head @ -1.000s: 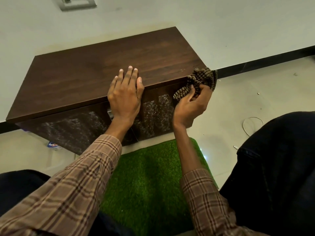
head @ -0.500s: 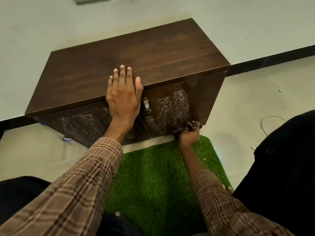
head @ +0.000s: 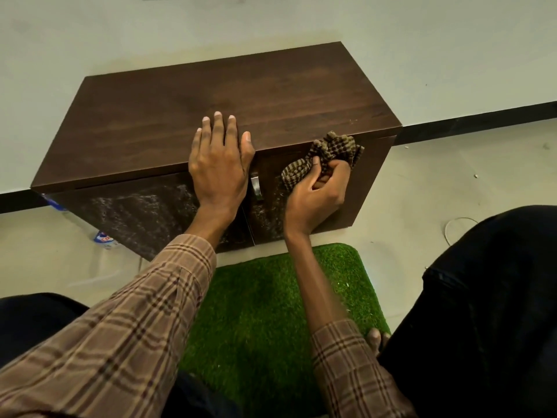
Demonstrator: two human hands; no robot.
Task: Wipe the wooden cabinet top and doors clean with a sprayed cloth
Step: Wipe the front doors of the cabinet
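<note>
Bottle (head: 104,237): partly hidden behind the cabinet's lower left corner, on the floor (head: 422,191); blue and white label showing.
Wooden cabinet (head: 156,116): dark brown, low, standing on the floor against a pale wall (head: 271,22). Left door (head: 135,212) streaked with whitish smears.
Left hand (head: 220,164): flat, fingers straight and together, palm down over the top's front edge, above the gap between the doors; holds nothing.
Metal handle (head: 255,186): on the right door (head: 370,182), just beside the left hand.
Right hand (head: 319,194): fingers curled around a bunched checked cloth (head: 328,155), pressing it against the upper part of the right door, just under the top's edge.
Green turf mat (head: 265,312): on the floor before the cabinet, between the person's dark-trousered legs.
Thin white wire loop (head: 449,230): on the floor, far right.
</note>
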